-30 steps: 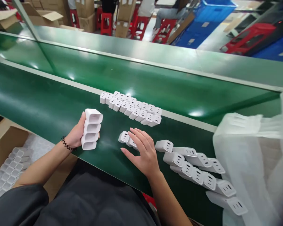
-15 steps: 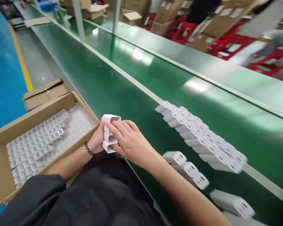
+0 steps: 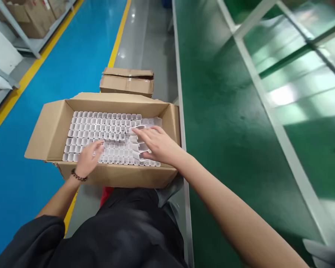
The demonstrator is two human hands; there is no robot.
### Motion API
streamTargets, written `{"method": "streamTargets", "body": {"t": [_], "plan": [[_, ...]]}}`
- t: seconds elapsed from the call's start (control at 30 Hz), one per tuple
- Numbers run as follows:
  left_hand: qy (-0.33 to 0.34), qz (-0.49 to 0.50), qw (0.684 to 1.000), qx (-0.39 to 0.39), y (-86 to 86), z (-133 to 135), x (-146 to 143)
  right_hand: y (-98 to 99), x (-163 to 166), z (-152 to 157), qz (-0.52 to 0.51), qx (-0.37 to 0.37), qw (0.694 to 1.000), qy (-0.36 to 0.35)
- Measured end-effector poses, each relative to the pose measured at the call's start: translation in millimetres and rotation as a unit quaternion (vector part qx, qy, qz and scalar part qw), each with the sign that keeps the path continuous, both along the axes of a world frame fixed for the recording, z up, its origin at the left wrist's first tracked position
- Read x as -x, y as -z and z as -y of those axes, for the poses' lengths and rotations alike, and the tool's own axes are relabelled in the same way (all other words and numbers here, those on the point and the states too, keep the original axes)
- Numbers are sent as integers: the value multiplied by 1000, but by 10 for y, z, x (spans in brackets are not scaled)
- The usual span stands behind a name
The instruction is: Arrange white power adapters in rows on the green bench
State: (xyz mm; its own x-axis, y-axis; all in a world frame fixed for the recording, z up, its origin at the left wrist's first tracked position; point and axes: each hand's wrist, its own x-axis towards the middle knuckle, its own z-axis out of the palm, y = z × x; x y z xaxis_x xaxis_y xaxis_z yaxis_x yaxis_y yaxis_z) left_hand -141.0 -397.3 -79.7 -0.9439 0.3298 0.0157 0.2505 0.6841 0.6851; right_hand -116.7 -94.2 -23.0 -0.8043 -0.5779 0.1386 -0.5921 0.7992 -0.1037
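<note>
An open cardboard box (image 3: 145, 176) holds rows of white hollow plastic casings (image 3: 85, 128), open ends up. Over the box's right part, my right hand (image 3: 163, 147) grips a short column of white casings (image 3: 139, 147), fingers at its far end and thumb at its near end. My left hand (image 3: 88, 159) is above the near left rows, its thumb and fingers apart, with nothing visible between them. Its fingertips are close to the casings there; I cannot tell whether they touch. A lower layer of casings (image 3: 115, 152) shows through clear plastic in the middle.
The green conveyor belt (image 3: 212, 111) with its metal edge runs along the box's right side. Behind the box stands a closed carton (image 3: 128, 83). Shelving with cartons (image 3: 33, 18) lines the far left, beyond the blue floor (image 3: 72, 56). White pieces (image 3: 324, 251) blur at the lower right.
The view has turned left toward the box. My hands, together on the casings by the belt before, are now apart over the box; my left hand has let go, my right keeps the casings.
</note>
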Motion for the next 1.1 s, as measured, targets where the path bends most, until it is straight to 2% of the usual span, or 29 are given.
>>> {"method": "streamTargets", "body": {"t": [0.1, 0.17, 0.27, 0.33, 0.4, 0.53, 0.7, 0.87, 0.97, 1.03, 1.1], "plan": [[-129, -95, 975, 156, 138, 667, 31, 344, 341, 367, 1, -25, 994, -109], [-174, -118, 957, 198, 269, 873, 6, 600, 512, 694, 4, -48, 980, -192], [-223, -142, 942, 206, 442, 890, -38, 959, 694, 1194, 2, -84, 946, -314], [-244, -157, 935, 201, 499, 829, -52, 1161, 779, 1478, 3, -96, 925, -367], [-255, -159, 932, 201, 511, 788, -55, 1328, 850, 1698, 10, -102, 916, -387], [-247, -149, 935, 208, 487, 794, -43, 1549, 968, 1923, 25, -115, 923, -367], [-231, -151, 935, 222, 471, 793, -22, 1598, 1029, 1906, 40, -112, 932, -343], [-211, -105, 933, 273, 382, 816, 0, 1433, 990, 1774, 65, -118, 934, -332], [-117, 25, 925, 360, 268, 873, 115, 1254, 954, 1578, 111, -94, 946, -290], [-23, 103, 912, 396, 203, 857, 253, 1157, 917, 1386, 174, -69, 959, -211], [54, 119, 906, 403, 175, 749, 410, 1121, 856, 1195, 229, -62, 964, -122]]}}
